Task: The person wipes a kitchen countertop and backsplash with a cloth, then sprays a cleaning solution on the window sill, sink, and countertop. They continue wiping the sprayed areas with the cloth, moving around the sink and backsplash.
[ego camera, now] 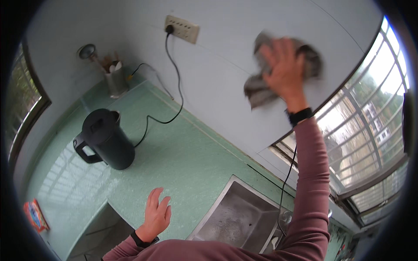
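Observation:
My right hand (283, 70) is raised against the pale wall (222, 84), fingers spread over a grey-brown cloth (261, 89) that lies between palm and wall. Hand and cloth are blurred. Low in the view, my left hand (154, 213) hangs over the green countertop (183, 163) with its fingers apart and nothing in it. To the upper left of that hand, a black electric kettle (109, 140) stands on the counter, its lid closed.
A stainless steel sink (240, 217) is set in the counter at lower right. A utensil holder (116, 81) stands in the corner. The kettle's black cord (179, 78) runs to a wall socket (186, 31). A red packet (36, 215) lies at far left. A barred window (362, 120) is at right.

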The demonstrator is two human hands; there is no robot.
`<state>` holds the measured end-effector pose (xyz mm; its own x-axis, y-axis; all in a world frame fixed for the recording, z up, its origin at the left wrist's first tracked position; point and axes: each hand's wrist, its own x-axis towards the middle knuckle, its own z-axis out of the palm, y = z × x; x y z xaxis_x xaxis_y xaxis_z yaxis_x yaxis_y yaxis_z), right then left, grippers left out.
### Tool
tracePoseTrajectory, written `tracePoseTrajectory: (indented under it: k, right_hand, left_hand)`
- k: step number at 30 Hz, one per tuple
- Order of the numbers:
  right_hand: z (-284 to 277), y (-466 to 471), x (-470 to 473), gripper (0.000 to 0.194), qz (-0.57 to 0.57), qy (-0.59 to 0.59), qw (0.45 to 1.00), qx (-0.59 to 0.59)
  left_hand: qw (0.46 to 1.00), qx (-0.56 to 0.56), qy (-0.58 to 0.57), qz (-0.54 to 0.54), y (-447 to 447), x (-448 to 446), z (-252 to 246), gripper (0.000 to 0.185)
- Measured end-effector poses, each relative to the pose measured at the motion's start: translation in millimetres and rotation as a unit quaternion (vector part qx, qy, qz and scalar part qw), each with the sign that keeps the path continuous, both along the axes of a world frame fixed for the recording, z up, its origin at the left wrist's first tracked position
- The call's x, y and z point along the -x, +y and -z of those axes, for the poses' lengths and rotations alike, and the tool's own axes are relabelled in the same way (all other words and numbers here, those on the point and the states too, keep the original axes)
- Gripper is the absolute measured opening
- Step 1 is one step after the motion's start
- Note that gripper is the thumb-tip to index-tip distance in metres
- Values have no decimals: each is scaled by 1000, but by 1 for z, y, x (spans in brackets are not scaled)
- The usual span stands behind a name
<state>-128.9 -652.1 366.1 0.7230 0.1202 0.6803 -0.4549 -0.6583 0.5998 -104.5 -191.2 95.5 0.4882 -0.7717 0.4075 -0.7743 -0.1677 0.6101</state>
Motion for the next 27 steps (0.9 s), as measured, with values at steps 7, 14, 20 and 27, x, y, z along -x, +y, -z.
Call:
tracePoseTrajectory:
  k: [7, 14, 20, 27]
  right_hand:
    - [177, 15, 45, 38, -108, 214, 962, -127]
    - [127, 11, 35, 47, 22, 119, 989, -86]
    - [158, 12, -119, 52, -99, 187, 976, -44]
    - [226, 10, -254, 40, -159, 261, 928, -212]
  left_hand:
    - [996, -7, 28, -83, 41, -12, 8, 35]
    - [995, -15, 62, -73, 47, -16, 29, 36]
    - [992, -3, 101, -69, 27, -24, 37, 36]
    - [987, -9, 107, -115, 31, -43, 36, 36]
